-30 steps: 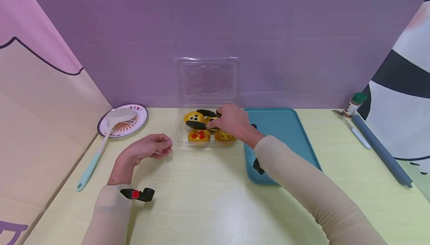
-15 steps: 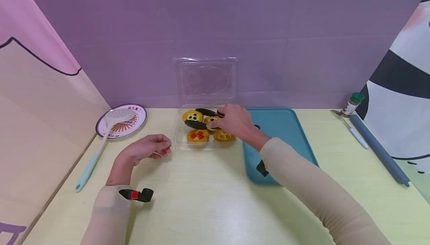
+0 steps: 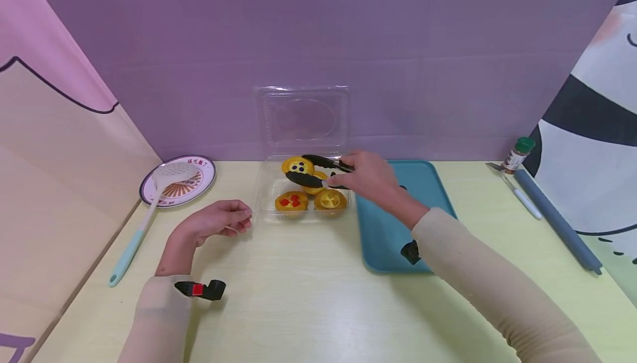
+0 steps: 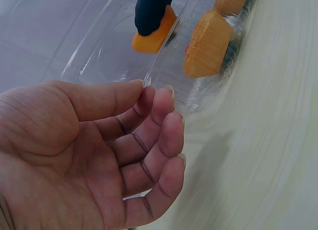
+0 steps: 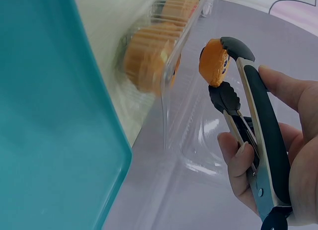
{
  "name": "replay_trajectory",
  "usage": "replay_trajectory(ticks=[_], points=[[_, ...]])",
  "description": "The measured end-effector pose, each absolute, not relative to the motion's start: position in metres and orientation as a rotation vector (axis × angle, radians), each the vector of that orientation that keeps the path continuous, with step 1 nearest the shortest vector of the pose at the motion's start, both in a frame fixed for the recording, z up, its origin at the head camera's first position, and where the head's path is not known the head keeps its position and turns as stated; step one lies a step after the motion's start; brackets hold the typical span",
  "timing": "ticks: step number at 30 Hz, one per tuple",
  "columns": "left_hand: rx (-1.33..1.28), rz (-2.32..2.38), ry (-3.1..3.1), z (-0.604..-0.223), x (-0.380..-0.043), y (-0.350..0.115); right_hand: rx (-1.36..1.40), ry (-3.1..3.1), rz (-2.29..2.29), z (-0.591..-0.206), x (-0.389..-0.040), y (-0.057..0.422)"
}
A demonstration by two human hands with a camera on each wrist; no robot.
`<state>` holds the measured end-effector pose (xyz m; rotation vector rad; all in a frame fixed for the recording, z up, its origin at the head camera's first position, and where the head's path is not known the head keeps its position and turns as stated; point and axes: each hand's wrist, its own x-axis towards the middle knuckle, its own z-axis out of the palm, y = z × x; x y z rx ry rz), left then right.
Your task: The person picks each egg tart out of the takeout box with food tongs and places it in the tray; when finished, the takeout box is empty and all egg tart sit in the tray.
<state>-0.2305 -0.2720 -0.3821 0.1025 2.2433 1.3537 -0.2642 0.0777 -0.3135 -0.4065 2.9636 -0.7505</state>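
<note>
My right hand [image 3: 370, 177] grips black-tipped tongs [image 5: 263, 125]. Between the tong tips is an egg tart with dark blue dots [image 5: 212, 63], raised above the others in the clear plastic box [image 3: 266, 194]. Another tart [image 3: 312, 187], partly hidden by the tongs, sits behind a red-topped tart [image 3: 291, 201] and a yellow-topped tart [image 3: 330, 200]. At the box's near left corner, my left hand [image 4: 94, 145] pinches the rim between thumb and index finger, its other fingers loosely bent.
The box's lid [image 3: 304, 119] stands up at the back. Right of it lies a blue tray [image 3: 378, 241]. A slotted turner [image 3: 149, 211] rests across a patterned plate [image 3: 199, 192] at left. Far right are a green-capped jar [image 3: 517, 155], a white-handled tool [image 3: 526, 203] and a grey-blue rod [image 3: 557, 222].
My right hand has moved right with the tongs, lifting the blue-dotted tart up from its place and a little to the right. The left hand stays at the box corner.
</note>
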Motion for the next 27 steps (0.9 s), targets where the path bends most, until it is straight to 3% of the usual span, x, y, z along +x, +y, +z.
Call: replay_trajectory(ticks=[27], points=[[0.093,1.359,2.235,-0.382,-0.23,-0.271,-0.314,3.06,-0.676,-0.298,-0.239,0.164]])
